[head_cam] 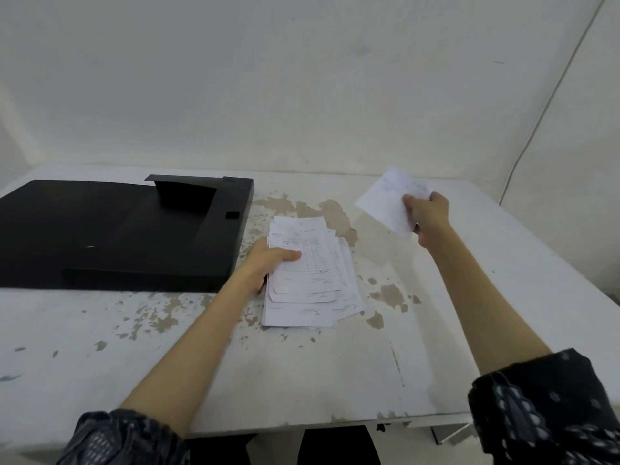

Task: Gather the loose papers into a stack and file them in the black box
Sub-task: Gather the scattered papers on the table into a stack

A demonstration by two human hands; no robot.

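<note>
The flat black file box (pixel 110 229) lies open on the worn white table with flaking paint (pixel 302 370), its left end cut off by the frame edge and its interior too dark to read. Just right of the box, the left hand (pixel 268 263) clamps an uneven stack of white printed papers (pixel 312 280), thumb on top and fingers hidden beneath. Further right of the box, the right hand (pixel 427 214) pinches a single blurred white sheet (pixel 385 199) lifted clear of the table; its writing cannot be made out. Dark patterned sleeves (pixel 550 407) are cropped at the bottom
</note>
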